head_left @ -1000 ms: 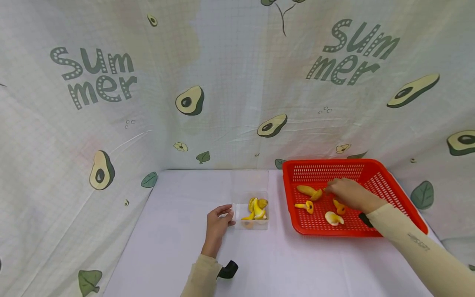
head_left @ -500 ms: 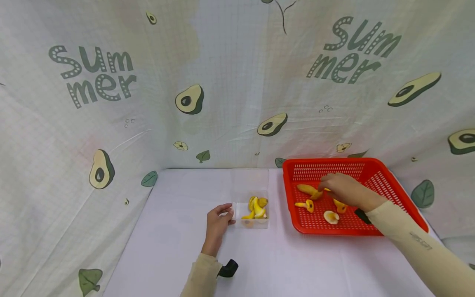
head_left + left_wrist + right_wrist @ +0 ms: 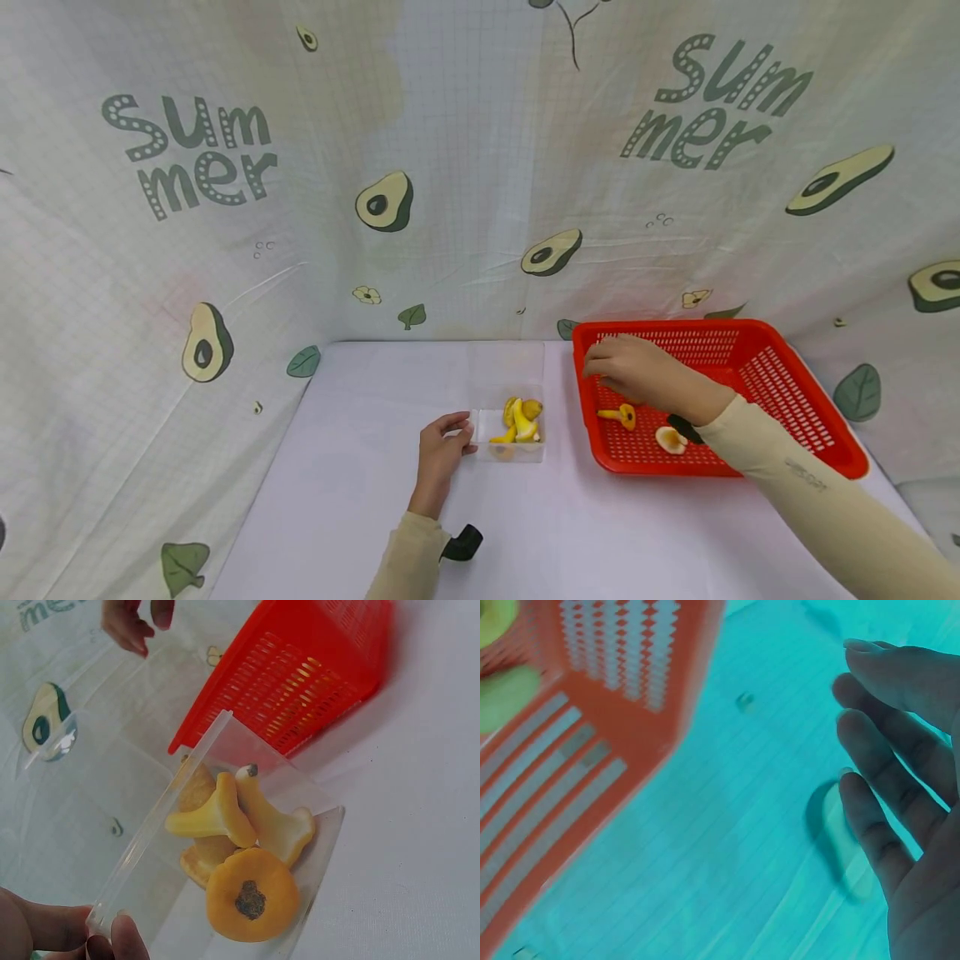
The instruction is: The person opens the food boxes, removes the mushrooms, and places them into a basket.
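My left hand (image 3: 441, 458) pinches the left edge of a clear plastic box (image 3: 157, 825) between thumb and fingers. Inside the box lie several yellow mushrooms (image 3: 521, 421); one with a round orange cap (image 3: 253, 895) faces the left wrist camera. Over the left back part of a red basket (image 3: 637, 467) hovers my right hand (image 3: 637, 371). In the right wrist view its fingers (image 3: 877, 754) are loosely bent, with nothing between them and the thumb. Below this hand in the basket are an orange mushroom (image 3: 621, 416) and a pale-capped one (image 3: 671, 440). The hand and forearm hide others.
The box's clear lid (image 3: 506, 364) stands open at its back. A gap of white tabletop (image 3: 558, 467) separates box and basket. Behind them hangs a white printed cloth (image 3: 465, 167). The basket's slotted wall (image 3: 577, 750) rises beside my right hand.
My right hand has moved left across the basket, up to its left back rim. The pale-capped mushroom has shifted slightly. My left hand and the box stay put.
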### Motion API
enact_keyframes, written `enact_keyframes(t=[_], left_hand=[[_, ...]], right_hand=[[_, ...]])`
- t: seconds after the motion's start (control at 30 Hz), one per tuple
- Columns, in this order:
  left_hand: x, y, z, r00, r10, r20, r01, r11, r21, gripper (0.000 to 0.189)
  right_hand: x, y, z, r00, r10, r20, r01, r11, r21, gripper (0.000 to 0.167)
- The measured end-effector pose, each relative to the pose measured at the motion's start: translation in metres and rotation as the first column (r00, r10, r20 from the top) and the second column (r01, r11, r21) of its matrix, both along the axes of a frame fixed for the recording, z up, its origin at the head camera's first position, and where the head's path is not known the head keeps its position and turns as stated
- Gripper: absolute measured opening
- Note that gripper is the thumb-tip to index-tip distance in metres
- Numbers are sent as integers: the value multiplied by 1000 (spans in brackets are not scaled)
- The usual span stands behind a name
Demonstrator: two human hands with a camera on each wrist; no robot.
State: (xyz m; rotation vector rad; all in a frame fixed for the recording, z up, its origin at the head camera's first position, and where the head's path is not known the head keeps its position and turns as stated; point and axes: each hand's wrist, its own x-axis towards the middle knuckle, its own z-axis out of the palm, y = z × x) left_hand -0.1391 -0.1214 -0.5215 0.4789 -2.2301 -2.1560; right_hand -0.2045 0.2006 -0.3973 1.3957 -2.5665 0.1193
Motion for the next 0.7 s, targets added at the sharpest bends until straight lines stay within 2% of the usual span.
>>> enact_keyframes(t=[0.17,0.37,0.7], left_hand=[[1,0,0,1000,3,3,-3,1000,-4,31],[2,1,1,1000,6,6,-6,1000,3,31],[2,1,2,1000,4,7,-4,1000,5,31]], right_hand=[[-1,-27,-2,997,66,-27,-66,998,-14,29],[-3,-54,-10,987,147,-60,-146,989,14,32],[-6,-88,-23,986,168,15,-169,982,84,33]])
